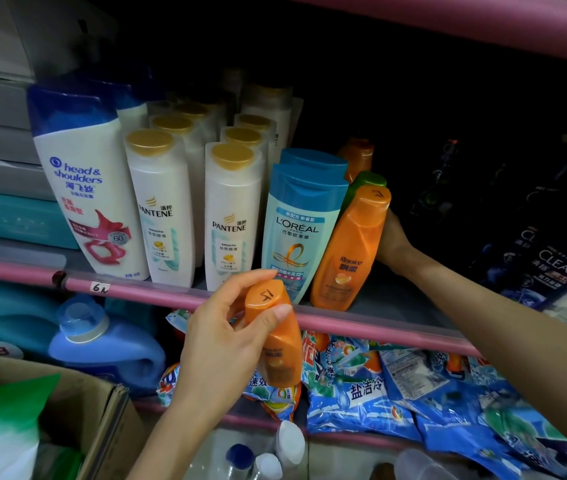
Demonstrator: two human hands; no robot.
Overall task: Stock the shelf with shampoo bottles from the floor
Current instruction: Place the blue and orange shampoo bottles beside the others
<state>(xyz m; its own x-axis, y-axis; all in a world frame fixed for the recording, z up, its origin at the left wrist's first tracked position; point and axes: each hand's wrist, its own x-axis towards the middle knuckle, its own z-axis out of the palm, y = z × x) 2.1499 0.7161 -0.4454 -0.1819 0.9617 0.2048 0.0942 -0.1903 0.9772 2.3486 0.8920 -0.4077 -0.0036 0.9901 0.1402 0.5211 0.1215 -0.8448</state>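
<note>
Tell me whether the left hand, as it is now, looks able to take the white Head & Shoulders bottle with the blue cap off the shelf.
Probably not yet: the left hand is already full, its fingers wrapped around an orange shampoo bottle. The white Head & Shoulders bottle itself stands unblocked at the front edge.

Left hand (pixel 226 337) grips an orange bottle (pixel 277 341); right hand (pixel 391 242) steadies another orange bottle (pixel 348 251) on the shelf (pixel 372 323).

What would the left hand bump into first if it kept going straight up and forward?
Probably the pink shelf rail, just above the left hand and its orange bottle; then likely the blue bottle, though depth is unclear.
</note>
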